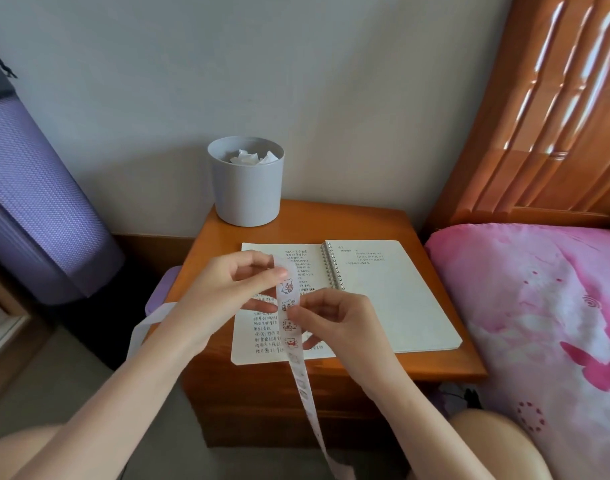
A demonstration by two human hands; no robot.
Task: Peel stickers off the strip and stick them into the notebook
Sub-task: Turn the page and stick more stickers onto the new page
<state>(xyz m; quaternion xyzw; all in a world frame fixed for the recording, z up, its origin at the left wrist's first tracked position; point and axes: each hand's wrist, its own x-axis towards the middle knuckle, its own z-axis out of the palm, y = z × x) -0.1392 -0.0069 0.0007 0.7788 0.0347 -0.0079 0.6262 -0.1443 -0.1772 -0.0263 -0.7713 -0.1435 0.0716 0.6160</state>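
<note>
Head view: wooden desk (366, 216) fills centre, grey tub (246, 188) at its 12 o'clock edge. Open spiral notebook (393, 306) flat on desk, right page mostly blank. Sticker strip (289, 318) held above left page, tail hanging toward 6 o'clock. Left hand (227, 289) pinches strip's top; right hand (338, 317), fingers curled, pinches strip at bear sticker (288, 305). Step, by look: peeling. Next needs corner lifted cleanly, then carried toward blank page at 3 o'clock.

Both hands (227, 289) (334, 317) pinching sticker strip (289, 308), over open notebook (393, 299)
</note>
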